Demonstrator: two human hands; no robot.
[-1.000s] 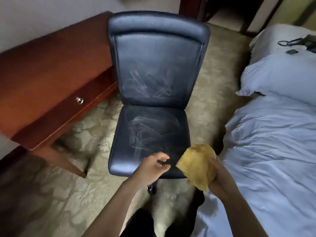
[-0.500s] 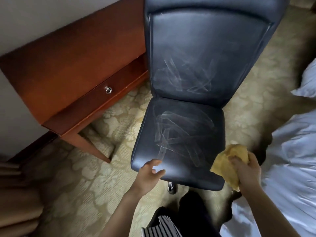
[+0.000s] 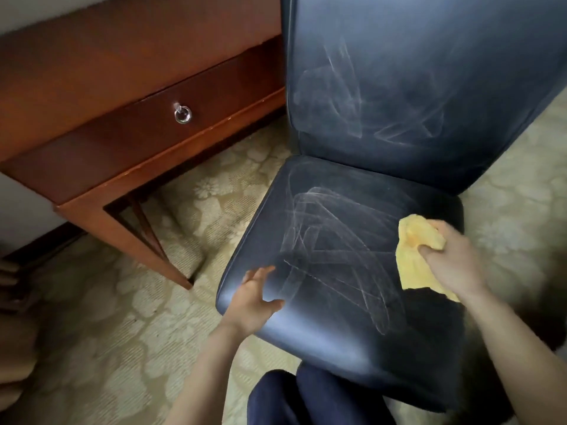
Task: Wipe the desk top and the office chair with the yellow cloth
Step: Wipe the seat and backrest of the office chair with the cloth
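office chair (image 3: 352, 317): backrest top and right side cut by frame edges; base hidden under the seat.
desk (image 3: 92, 72): top cut off at left and top edges.
yellow cloth (image 3: 411, 268): part hidden under the right hand (image 3: 451, 259) fingers; lower corner goes behind the wrist.
left hand (image 3: 251, 299): fingertips motion-blurred (contact with the seat edge unclear).
brown shape (image 3: 12, 357): at left edge, blurred and cropped, cannot identify.
dark trouser legs (image 3: 306, 400): cut off at the bottom edge, as are both forearms.
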